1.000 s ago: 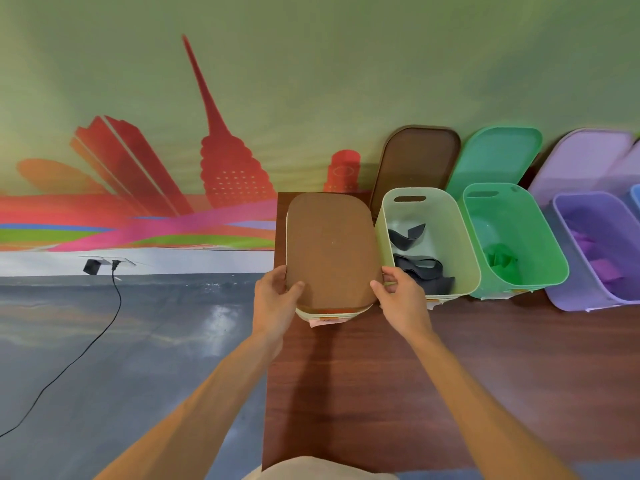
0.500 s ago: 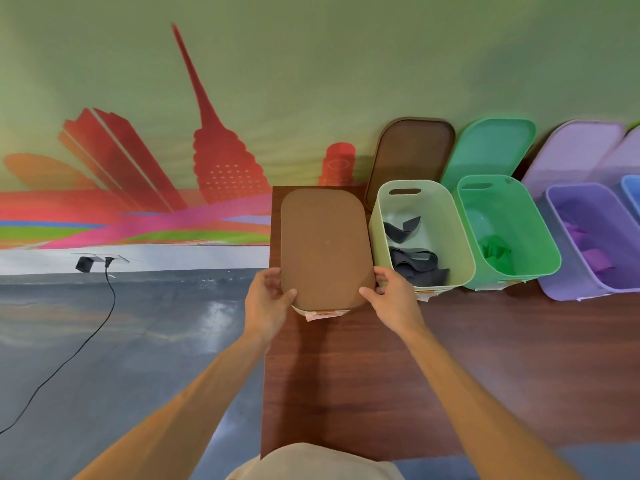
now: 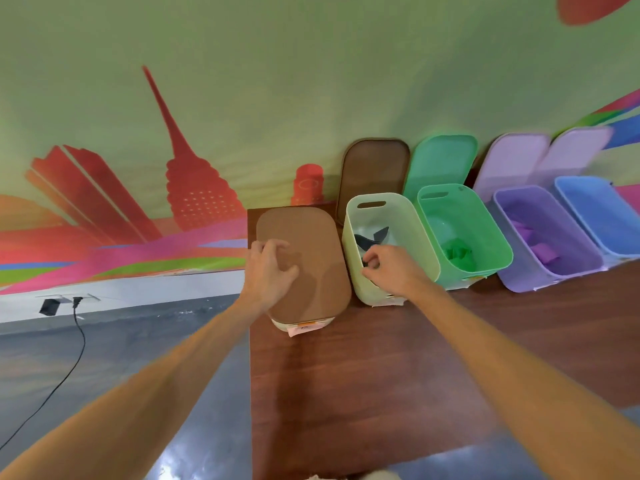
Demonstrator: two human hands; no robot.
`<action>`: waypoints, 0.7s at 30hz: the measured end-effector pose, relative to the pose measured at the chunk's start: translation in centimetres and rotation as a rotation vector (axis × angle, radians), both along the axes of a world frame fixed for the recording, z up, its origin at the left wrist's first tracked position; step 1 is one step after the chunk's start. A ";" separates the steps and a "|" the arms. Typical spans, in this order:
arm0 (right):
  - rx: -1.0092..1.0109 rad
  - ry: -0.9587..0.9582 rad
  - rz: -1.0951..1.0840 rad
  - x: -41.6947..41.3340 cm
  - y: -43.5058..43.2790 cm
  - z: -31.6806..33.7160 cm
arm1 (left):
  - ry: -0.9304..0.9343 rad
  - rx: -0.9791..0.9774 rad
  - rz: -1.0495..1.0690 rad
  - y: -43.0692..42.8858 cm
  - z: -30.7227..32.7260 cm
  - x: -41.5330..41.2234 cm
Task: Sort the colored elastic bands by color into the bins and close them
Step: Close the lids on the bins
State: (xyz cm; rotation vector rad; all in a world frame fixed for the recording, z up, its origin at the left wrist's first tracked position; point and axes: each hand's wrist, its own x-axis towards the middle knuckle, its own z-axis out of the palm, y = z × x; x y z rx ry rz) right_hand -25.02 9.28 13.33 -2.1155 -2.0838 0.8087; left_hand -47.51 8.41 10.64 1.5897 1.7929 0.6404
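A row of bins stands on the wooden table [image 3: 381,375]. The leftmost bin [image 3: 304,323] is covered by a brown lid [image 3: 311,237]. My left hand [image 3: 268,271] rests on this lid with its fingers loosely bent. Right of it, the open pale green bin [image 3: 408,220] holds black bands [image 3: 372,237]. My right hand [image 3: 391,271] hovers over that bin's near left rim with curled fingers; whether it grips anything is unclear. Further right, the green bin [image 3: 491,244] holds green bands [image 3: 459,256], and the purple bin [image 3: 512,271] holds purple bands [image 3: 543,252]. A blue bin [image 3: 595,216] ends the row.
Loose lids lean on the wall behind the bins: a dark brown lid [image 3: 375,174], a green lid [image 3: 441,161] and two lilac lids [image 3: 512,161]. The table's left edge runs just beside the closed bin. A black cable [image 3: 74,358] lies on the grey floor.
Both hands left the brown lid's near corners. My left hand moved up onto the lid's top, and my right hand shifted right over the pale green bin. The view came closer.
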 end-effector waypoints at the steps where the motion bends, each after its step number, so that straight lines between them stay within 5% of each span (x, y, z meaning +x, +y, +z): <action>1: -0.004 -0.013 0.026 0.7 0.8 0.9 | 0.025 0.004 -0.027 0.8 0.5 0.6; 8: 0.058 -0.137 0.197 7.4 8.9 4.3 | 0.086 -0.048 -0.125 6.8 4.1 7.2; 21: 0.105 -0.112 0.288 15.9 24.5 4.9 | 0.235 -0.156 0.040 20.5 8.0 16.0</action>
